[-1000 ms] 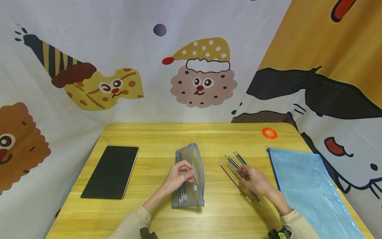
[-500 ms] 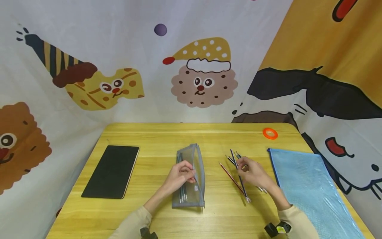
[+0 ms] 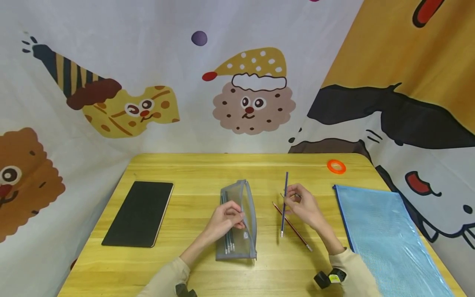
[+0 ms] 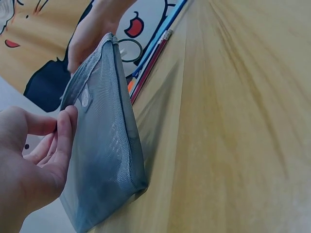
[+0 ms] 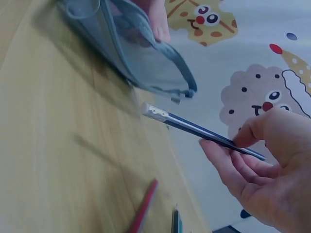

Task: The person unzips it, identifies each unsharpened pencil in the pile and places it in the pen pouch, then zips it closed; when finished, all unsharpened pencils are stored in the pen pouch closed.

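Observation:
A grey mesh zip pencil case (image 3: 241,247) stands with its mouth open in the middle of the table, several pencils (image 3: 228,243) showing inside. My left hand (image 3: 224,219) pinches the mouth's edge between thumb and fingers, as the left wrist view also shows. Right of the case, my right hand (image 3: 305,206) pinches a blue pencil (image 3: 283,225) around its middle, held above the table. In the right wrist view, the white eraser end of this pencil points toward the case. Below it lies a red pencil (image 3: 299,237). Other pencils (image 5: 176,221) are mostly hidden behind my right hand in the head view.
A black notebook (image 3: 139,214) lies at the left. On the right is a blue zip bag (image 3: 389,231), with an orange tape roll (image 3: 336,166) beyond it at the back. A printed curtain (image 3: 167,41) hangs behind the table (image 3: 178,272).
My right hand has picked the blue pencil from the loose ones, raised it and moved left toward the case, turning it nearly straight. My left hand keeps its hold on the case.

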`<state>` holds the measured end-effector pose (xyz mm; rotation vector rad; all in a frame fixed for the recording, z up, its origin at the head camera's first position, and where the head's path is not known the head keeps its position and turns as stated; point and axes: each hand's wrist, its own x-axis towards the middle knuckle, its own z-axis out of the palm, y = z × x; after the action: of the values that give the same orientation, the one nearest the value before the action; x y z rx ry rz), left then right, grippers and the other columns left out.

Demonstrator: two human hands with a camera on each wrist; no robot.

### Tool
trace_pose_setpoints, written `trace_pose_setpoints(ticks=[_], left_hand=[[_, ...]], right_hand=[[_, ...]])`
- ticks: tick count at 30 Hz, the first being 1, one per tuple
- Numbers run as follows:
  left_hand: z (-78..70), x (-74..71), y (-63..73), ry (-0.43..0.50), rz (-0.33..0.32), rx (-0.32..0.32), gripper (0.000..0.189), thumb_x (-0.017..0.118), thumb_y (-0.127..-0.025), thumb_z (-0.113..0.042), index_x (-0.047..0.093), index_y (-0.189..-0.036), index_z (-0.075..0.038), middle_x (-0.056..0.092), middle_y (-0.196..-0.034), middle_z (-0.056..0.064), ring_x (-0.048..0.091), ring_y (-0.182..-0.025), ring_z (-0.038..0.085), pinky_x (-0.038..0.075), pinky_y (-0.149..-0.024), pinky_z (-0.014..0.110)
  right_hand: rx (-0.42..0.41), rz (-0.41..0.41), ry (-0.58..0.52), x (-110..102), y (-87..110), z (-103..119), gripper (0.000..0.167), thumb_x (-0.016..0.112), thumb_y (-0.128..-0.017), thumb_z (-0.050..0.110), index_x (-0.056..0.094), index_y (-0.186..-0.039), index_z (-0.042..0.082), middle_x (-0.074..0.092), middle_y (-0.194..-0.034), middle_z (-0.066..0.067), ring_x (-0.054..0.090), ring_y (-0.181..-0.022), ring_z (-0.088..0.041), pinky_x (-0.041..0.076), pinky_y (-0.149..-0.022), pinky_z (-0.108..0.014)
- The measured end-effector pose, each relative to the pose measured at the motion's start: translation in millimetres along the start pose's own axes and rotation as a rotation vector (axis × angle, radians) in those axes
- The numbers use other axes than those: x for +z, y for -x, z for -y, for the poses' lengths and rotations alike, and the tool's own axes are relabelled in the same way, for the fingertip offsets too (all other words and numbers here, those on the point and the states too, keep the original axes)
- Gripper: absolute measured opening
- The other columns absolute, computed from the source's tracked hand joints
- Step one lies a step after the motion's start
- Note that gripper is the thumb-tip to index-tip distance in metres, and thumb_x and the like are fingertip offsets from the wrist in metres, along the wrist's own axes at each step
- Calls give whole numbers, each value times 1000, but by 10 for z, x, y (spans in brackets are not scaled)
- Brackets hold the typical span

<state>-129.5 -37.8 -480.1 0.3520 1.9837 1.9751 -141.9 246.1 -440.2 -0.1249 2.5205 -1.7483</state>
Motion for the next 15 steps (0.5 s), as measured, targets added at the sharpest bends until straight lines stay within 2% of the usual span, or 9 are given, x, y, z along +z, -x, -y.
trace_pose_setpoints(ticks=[5,9,15], left_hand=[[4,8,-10,10,-3,-4,17,65,-94,-2,57,-105,8,71,-89,19,71,-70,15,67,-77,44],[-8,21,-5,6,0,-1,17,64,-94,-1,57,-105,9,71,-90,19,71,-71,15,67,-77,44],[-18,46,-1,14,6,-2,17,64,-95,-1,56,-106,9,72,-90,18,72,-73,17,68,-78,42]], right_hand=[[-27,-16,-55,115,-89,60,32,58,-95,-1,48,-125,-9,54,-107,-19,68,-87,-24,67,-76,-48],[-66,-21,-71,241,-138,97,33,57,-95,-3,47,-125,-10,54,-106,-18,66,-83,-21,67,-75,-50],[-73,-31,-136,479,-173,147,31,57,-93,-6,48,-123,-7,55,-106,-18,65,-82,-19,67,-74,-50]])
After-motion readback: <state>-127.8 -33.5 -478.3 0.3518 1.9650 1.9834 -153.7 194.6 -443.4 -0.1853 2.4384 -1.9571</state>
